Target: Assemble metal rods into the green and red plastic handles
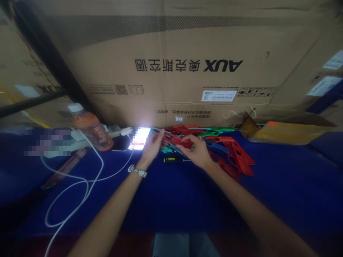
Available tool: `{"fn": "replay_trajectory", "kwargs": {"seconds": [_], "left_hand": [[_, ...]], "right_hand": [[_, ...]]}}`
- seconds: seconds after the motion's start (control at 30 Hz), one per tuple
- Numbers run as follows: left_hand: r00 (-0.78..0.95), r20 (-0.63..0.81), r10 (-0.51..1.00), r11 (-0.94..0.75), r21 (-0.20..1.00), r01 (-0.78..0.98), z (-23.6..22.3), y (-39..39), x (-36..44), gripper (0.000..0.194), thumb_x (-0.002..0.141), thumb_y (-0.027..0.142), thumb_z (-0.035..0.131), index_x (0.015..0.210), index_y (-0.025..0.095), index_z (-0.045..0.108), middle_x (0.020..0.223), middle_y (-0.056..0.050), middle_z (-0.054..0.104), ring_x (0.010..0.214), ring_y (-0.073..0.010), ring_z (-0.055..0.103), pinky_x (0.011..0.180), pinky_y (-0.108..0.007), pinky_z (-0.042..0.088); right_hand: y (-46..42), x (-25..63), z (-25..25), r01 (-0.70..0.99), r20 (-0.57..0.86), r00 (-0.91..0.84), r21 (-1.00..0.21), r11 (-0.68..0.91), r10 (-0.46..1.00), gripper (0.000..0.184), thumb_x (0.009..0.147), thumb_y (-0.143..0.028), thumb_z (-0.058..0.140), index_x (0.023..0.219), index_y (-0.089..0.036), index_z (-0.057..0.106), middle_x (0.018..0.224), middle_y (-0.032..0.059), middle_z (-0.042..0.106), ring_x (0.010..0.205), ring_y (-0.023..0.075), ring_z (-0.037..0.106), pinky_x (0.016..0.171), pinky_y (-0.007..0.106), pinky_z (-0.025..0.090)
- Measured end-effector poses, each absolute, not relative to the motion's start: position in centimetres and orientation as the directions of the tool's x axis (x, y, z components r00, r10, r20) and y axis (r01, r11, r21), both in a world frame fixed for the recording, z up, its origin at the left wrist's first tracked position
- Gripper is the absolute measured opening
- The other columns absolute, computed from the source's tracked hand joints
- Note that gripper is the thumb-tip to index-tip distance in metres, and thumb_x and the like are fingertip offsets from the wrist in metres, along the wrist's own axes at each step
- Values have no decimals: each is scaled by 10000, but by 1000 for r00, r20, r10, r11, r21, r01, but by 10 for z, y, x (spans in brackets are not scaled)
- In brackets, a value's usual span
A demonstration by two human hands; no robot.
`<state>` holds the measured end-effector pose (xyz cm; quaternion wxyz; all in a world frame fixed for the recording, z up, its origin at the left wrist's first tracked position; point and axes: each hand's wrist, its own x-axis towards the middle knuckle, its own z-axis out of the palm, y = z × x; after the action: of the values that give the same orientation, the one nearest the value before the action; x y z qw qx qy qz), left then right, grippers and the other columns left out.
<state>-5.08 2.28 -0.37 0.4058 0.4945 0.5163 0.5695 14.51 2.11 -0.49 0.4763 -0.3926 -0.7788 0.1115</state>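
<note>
Reaching forward over the blue-covered counter point(171, 203) with both forearms stretched out, slanting inward from the lower part of the view and nearly meeting at the hands. Holding a red plastic piece point(180, 140) between left hand point(152, 144) and right hand point(197, 150), in front of the cardboard box point(160, 43). With the left, angled up and rightward above a silvery wristband point(138, 172), gripping the left end with fingers closed narrow around it. With the right, bent in toward the left, pinching the right part narrowly between thumb and forefinger; cannot tell how the other fingers lie. Working just beside a lit screen point(144, 137) on the left, and just beyond a yellow-and-black screwdriver point(171, 160) lying on the counter. Reaching close to red parts point(239, 157) on the right and a green part point(218, 132) behind. Hard to tell whether touching the clutter underneath or lifted clear.
</note>
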Motion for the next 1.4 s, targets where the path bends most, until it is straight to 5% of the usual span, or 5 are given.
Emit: {"fn": "replay_trajectory", "kwargs": {"seconds": [0.37, 0.63, 1.0, 1.17, 1.4], "left_hand": [[-218, -11, 976, -13, 994, -108, -1, 14, -85, 234, 782, 321, 781, 775, 114, 671, 640, -49, 719, 555, -153, 692, 536, -259, 608], [-223, -66, 973, 36, 990, -138, -9, 20, -89, 160, 815, 239, 751, 771, 112, 663, 712, -74, 758, 594, -160, 714, 566, -283, 631], [-185, -100, 978, 55, 971, -234, -4, 16, -84, 72, 895, 160, 653, 844, 114, 673, 794, -79, 772, 637, -159, 736, 630, -294, 632], [-135, -55, 989, 23, 973, -229, -1, 14, -83, 165, 891, 276, 683, 931, 117, 688, 942, -133, 781, 675, -185, 748, 653, -328, 636], [-80, -6, 997, -10, 979, -204, 0, 11, -81, 278, 872, 366, 692, 980, 110, 685, 1024, -164, 770, 711, -190, 749, 658, -326, 634]], "right_hand": [[77, 127, 0, 774, 277, -306, -484, 408, 911, 165, 913, -271, 563, 1024, -211, 669, 1059, 44, 757, 996, 180, 693, 910, 312, 493], [138, 70, 14, 881, 45, -344, -329, 339, 938, 152, 786, -365, 729, 782, -223, 782, 973, 99, 783, 1084, 319, 667, 1046, 495, 348], [123, 94, 29, 689, 210, -436, -548, 475, 875, 206, 949, -322, 546, 925, -181, 694, 710, 14, 726, 676, 149, 682, 700, 265, 512], [100, 108, 37, 269, 400, -405, -808, 525, 822, 342, 894, -528, 589, 838, -192, 615, 538, -51, 559, 410, 104, 500, 454, 234, 422], [71, 108, 68, 140, 512, -385, -790, 597, 768, 315, 854, -498, 649, 830, -185, 666, 657, -23, 619, 563, 108, 536, 550, 241, 425]]}}
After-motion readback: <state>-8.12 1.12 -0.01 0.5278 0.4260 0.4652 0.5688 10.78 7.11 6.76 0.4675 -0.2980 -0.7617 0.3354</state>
